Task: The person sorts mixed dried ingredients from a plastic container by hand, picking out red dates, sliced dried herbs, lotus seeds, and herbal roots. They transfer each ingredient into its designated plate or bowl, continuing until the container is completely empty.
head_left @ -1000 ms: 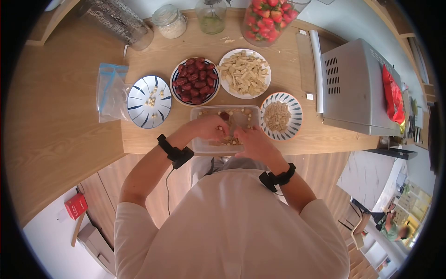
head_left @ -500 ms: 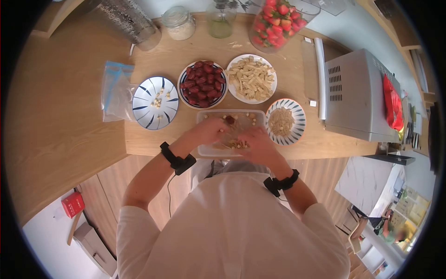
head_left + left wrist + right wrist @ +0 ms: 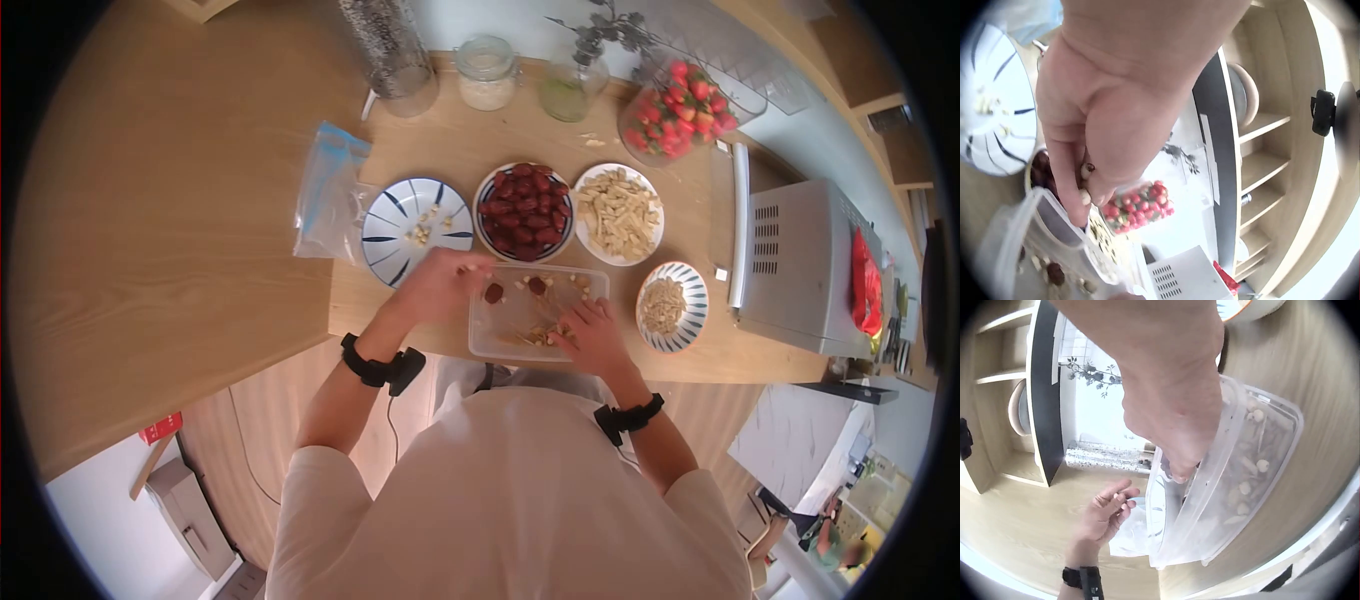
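Note:
My left hand (image 3: 440, 282) is raised over the left edge of a clear plastic box (image 3: 488, 338), beside the blue-striped plate (image 3: 384, 222). Its fingers pinch small pale lotus seeds (image 3: 1085, 197), one with a brown tip. The plate holds a few similar seeds (image 3: 420, 233). My right hand (image 3: 597, 340) reaches over the right side of the box, fingers spread toward the contents; the box wall partly hides its fingertips in the right wrist view. Inside the box lie two red dates (image 3: 494, 293), pale seeds and thin strips.
Behind the box stand a bowl of red dates (image 3: 522, 212) and a plate of pale dried slices (image 3: 620, 215). A striped bowl of thin shreds (image 3: 664, 308) is at the right. A zip bag (image 3: 325, 205) lies left; a jar (image 3: 487, 75), a strawberry container (image 3: 680, 115) and a grey appliance (image 3: 810, 265) stand farther off.
My left hand has come out of the box, up and left toward the striped plate, with lotus seeds pinched. The right hand has stayed at the box. The head view has turned.

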Demonstrator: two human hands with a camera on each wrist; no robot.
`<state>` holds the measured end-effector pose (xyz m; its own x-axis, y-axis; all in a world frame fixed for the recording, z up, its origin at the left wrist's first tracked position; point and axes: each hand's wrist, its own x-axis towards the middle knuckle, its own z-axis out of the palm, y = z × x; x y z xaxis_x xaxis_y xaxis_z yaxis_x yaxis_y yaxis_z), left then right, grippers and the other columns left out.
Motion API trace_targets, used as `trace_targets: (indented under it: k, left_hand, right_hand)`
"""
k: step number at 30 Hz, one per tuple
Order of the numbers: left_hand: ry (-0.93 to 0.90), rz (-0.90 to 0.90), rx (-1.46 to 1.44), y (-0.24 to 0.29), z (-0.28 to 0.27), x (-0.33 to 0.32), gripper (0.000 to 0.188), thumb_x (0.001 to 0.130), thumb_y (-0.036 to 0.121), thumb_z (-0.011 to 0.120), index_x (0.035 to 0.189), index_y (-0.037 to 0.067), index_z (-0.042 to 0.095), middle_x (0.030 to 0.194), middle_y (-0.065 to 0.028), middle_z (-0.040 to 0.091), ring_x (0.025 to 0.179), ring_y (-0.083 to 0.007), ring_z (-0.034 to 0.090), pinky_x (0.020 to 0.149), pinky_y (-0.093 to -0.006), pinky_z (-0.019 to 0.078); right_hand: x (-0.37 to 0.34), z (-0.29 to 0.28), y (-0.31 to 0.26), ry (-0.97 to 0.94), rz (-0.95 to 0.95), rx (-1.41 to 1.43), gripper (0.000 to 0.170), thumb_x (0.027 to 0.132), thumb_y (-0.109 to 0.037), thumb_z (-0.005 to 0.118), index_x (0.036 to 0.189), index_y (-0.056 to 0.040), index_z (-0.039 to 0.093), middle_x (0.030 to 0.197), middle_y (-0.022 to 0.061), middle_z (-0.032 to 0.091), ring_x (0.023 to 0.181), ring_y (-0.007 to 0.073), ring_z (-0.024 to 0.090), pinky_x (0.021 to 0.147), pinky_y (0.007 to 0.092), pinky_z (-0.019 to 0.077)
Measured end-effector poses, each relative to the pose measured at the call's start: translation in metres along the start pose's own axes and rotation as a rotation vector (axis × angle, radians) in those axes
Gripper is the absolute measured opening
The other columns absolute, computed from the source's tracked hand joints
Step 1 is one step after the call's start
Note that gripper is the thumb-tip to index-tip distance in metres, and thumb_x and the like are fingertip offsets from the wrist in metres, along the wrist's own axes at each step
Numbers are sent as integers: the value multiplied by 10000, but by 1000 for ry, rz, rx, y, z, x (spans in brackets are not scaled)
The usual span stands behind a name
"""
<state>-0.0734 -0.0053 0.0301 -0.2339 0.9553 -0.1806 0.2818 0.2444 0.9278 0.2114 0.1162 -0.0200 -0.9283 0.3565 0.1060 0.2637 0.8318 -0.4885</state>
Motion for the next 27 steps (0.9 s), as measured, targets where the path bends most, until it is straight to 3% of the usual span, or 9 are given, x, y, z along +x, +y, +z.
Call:
trace_targets:
  k: [4,6,9,12,16,22,25,27]
  left_hand:
    - [147,-71,334,-61,-39,0,231,896,26,613,1103,35,713,890,-201,708,762,-289,704,723,-337,543]
    - [203,62,522,-89,-41,1,217,881,37,642,1087,28,710,912,-218,700,815,-359,694,744,-390,548]
    - [203,31,494,-90,-39,0,208,869,56,664,1070,30,711,926,-226,692,859,-411,665,767,-436,542]
    - [163,0,367,-88,-41,1,204,852,73,674,1050,47,719,919,-221,690,868,-422,654,808,-454,540]
    - [113,-8,425,-79,-49,-3,217,848,85,676,1058,49,715,1000,-209,694,925,-408,652,825,-447,538]
    - [181,167,596,-41,-45,-8,231,848,97,687,1077,79,668,1046,-98,676,990,-327,640,828,-398,534]
    - [112,290,556,-15,-25,-12,214,839,133,694,1050,112,664,1019,-67,663,1003,-290,631,804,-381,541]
    - [-65,361,588,-2,-4,-15,207,811,124,687,1015,103,661,995,-65,642,974,-282,632,781,-395,542]
  right_hand:
    - [14,4,-14,-41,30,31,226,853,-281,715,902,-83,617,895,68,609,935,282,580,923,463,388]
    - [19,7,-17,-41,27,12,217,852,-274,716,882,-85,614,879,67,608,921,280,580,911,461,390]
    - [21,8,-22,-61,53,-17,204,845,-261,720,840,-89,610,846,66,607,882,275,582,883,451,395]
    - [23,9,-25,-67,78,-22,199,832,-245,729,802,-92,606,808,67,606,837,272,588,854,440,399]
    - [26,7,-29,-26,86,-28,190,818,-221,739,783,-90,606,774,70,605,800,273,596,837,432,404]
    - [25,9,-29,77,104,12,192,792,-188,754,732,-99,594,745,59,596,782,260,591,813,413,404]
    - [25,10,-28,88,111,0,189,794,-195,749,736,-99,598,738,61,596,785,260,599,818,419,411]
    - [22,13,-25,100,104,-11,184,797,-203,746,745,-99,603,740,61,599,782,259,603,825,420,414]
